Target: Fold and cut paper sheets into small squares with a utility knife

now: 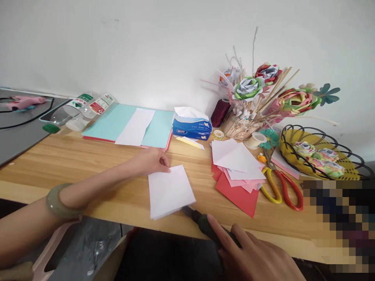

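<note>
A square of white paper (171, 191), folded or stacked in layers, lies on the wooden table near its front edge. My left hand (156, 160) is closed at the paper's top edge, fingers curled, thumb and fingertips pinching it. A greenish bangle (63, 201) circles my left wrist. My right hand (249, 249) is wrapped round the dark handle of a knife (202, 222), index finger stretched along it. The knife's blade meets the lower right edge of the paper and seems to lie partly between its layers.
Right of the paper lies a pile of white, pink and red sheets (237, 199), beside scissors (272, 185). Behind are a tissue pack (191, 127), a flower-filled holder (241, 125) and a yellow basket (319, 146). Blue sheets (108, 121) and plastic bottles (98, 105) are at left.
</note>
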Available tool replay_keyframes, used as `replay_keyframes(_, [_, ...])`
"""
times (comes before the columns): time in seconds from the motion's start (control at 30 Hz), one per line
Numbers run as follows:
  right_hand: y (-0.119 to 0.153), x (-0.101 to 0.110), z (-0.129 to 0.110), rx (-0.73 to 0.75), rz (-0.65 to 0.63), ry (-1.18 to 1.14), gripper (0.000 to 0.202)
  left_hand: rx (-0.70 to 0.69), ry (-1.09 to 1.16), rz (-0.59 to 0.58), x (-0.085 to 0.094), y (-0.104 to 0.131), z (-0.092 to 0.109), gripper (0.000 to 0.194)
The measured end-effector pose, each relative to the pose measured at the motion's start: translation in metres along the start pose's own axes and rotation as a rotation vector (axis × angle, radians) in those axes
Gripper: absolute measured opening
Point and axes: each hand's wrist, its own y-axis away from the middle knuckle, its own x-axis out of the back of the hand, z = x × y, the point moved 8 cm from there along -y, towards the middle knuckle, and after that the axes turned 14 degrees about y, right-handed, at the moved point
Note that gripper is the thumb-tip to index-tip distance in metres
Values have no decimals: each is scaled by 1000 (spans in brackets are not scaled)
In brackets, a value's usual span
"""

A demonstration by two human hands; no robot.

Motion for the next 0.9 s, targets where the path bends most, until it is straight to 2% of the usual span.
replay_keyframes(0.07, [-1, 0, 0, -20, 16, 41, 50, -45, -71, 50, 2, 3, 4, 24])
replay_keyframes(0.13, [-1, -2, 0, -44, 25, 64, 48, -162, -195, 147, 0, 9, 17, 29])
replay_keyframes(0.2, [-1, -6, -1, -68, 23, 64, 46, -303, -322, 201, -12, 19, 31, 31])
replay_keyframes(0.33, [0, -16, -3, -94, -27, 30, 45, -430, -501, 101, -60, 32, 41, 46])
replay_keyframes(0.43, [3, -20, -2, -117, -46, 36, 44, -440, -555, 18, -83, 35, 36, 55])
replay_keyframes(0.7, [8, -19, 9, -124, -52, 32, 44, -409, -564, -55, -85, 34, 28, 58])
replay_keyframes(0.9, [12, -24, 8, -121, -61, 35, 46, -394, -593, -67, -87, 33, 28, 60])
